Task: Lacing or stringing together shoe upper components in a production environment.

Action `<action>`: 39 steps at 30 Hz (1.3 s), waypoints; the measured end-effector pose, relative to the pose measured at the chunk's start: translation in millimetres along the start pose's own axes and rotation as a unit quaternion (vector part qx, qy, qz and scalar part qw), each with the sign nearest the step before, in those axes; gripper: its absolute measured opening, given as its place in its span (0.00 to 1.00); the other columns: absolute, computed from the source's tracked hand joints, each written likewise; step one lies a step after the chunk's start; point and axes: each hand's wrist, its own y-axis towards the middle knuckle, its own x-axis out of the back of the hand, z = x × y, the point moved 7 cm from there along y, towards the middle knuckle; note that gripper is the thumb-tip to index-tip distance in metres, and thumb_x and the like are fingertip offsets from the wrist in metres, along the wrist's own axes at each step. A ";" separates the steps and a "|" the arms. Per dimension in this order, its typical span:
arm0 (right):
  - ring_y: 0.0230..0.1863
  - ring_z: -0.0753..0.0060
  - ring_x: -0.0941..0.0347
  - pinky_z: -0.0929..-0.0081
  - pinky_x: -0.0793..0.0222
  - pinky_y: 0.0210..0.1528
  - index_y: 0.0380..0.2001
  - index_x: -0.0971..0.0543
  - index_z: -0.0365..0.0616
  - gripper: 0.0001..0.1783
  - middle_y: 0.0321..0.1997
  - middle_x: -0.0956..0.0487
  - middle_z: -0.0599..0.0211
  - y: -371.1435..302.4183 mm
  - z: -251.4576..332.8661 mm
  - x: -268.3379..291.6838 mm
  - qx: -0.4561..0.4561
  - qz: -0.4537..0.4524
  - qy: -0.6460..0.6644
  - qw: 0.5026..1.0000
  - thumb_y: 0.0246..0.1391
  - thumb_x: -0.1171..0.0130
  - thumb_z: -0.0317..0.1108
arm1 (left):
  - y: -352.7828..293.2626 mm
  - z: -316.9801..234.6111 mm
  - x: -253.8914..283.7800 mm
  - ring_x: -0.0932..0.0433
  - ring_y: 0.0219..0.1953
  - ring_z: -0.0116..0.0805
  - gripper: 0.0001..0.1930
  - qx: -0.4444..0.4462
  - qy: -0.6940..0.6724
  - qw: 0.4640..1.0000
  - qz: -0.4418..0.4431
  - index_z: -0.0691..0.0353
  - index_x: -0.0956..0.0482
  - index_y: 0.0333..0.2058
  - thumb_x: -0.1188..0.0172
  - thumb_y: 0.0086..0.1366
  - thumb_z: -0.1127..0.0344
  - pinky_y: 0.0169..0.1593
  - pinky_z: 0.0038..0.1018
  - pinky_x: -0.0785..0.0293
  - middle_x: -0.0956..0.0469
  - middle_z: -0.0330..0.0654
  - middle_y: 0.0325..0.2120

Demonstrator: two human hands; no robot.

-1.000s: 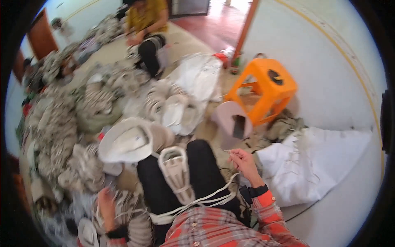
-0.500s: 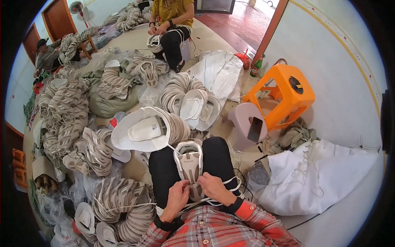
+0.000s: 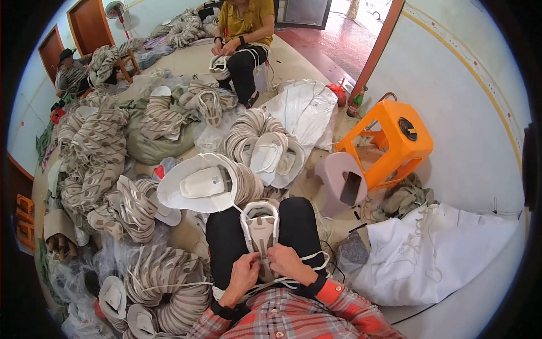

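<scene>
A beige and white shoe upper (image 3: pixel 261 231) rests between my black-trousered thighs, its opening facing away from me. My left hand (image 3: pixel 243 276) is closed, with thumb and fingertips pinching at the left side of the upper's lacing area. Opposite it, my right hand (image 3: pixel 289 264) is also closed, its fingertips at the right side. The two sets of fingertips are a short way apart; any lace between them is too small to make out. White cords (image 3: pixel 313 257) loop beside my right wrist and across my lap. The near end of the upper is partly hidden by my hands.
A nested stack of uppers (image 3: pixel 206 183) lies just beyond my knees, with more stacks (image 3: pixel 169 282) at my left. To the right stand a lilac stool (image 3: pixel 327 178) holding a phone (image 3: pixel 350 188), and an orange stool (image 3: pixel 398 127). A co-worker (image 3: pixel 243 45) sits ahead.
The whole view has shifted slightly down and to the right. My right hand has moved a little to the left relative to the upper; both hands stay at its lacing area.
</scene>
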 end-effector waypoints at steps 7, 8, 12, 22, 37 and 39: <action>0.29 0.50 0.31 0.59 0.33 0.33 0.23 0.26 0.45 0.03 0.26 0.31 0.58 3.2 24.1 32.4 0.093 -0.146 -0.013 0.985 0.40 0.48 0.27 | 15.2 10.6 -1.2 0.24 0.32 0.48 0.11 -0.055 0.023 0.998 -0.028 0.64 0.24 0.37 0.48 0.55 0.69 0.38 0.36 0.28 0.25 0.53 0.29; 0.29 0.51 0.31 0.59 0.34 0.32 0.24 0.25 0.46 0.04 0.26 0.31 0.57 1.5 8.6 31.0 0.099 -0.150 -0.018 0.984 0.42 0.48 0.27 | 21.6 5.5 -9.0 0.24 0.32 0.49 0.11 -0.062 0.021 0.997 -0.028 0.63 0.24 0.37 0.48 0.55 0.68 0.37 0.36 0.28 0.25 0.53 0.29; 0.28 0.48 0.29 0.62 0.33 0.30 0.31 0.30 0.39 0.06 0.24 0.27 0.50 1.9 -26.7 16.4 0.002 -0.077 0.115 0.990 0.46 0.49 0.26 | 26.7 4.9 -19.7 0.25 0.37 0.52 0.14 0.008 -0.006 0.999 0.042 0.65 0.25 0.42 0.48 0.58 0.65 0.41 0.37 0.29 0.24 0.53 0.35; 0.29 0.70 0.26 0.74 0.30 0.30 0.32 0.31 0.40 0.08 0.29 0.25 0.59 -21.4 -28.5 0.7 -0.164 -0.042 0.280 0.945 0.52 0.47 0.33 | -2.9 0.2 -15.0 0.28 0.35 0.49 0.10 -0.081 0.005 0.997 0.001 0.63 0.29 0.41 0.53 0.63 0.68 0.40 0.39 0.31 0.27 0.52 0.34; 0.22 0.42 0.35 0.56 0.41 0.24 0.33 0.35 0.44 0.08 0.19 0.32 0.53 -35.8 -9.8 3.0 -0.014 -0.150 0.164 0.975 0.51 0.52 0.34 | -17.0 2.7 -30.2 0.28 0.34 0.51 0.08 -0.094 0.016 0.995 -0.040 0.63 0.28 0.37 0.52 0.59 0.70 0.38 0.40 0.31 0.27 0.51 0.32; 0.25 0.45 0.31 0.56 0.40 0.24 0.34 0.34 0.44 0.11 0.21 0.29 0.52 -38.7 -1.3 4.3 0.036 -0.159 0.119 0.979 0.52 0.51 0.39 | -20.1 1.7 -28.5 0.28 0.34 0.51 0.08 -0.101 0.014 0.994 -0.044 0.63 0.28 0.36 0.52 0.59 0.70 0.37 0.40 0.31 0.27 0.51 0.31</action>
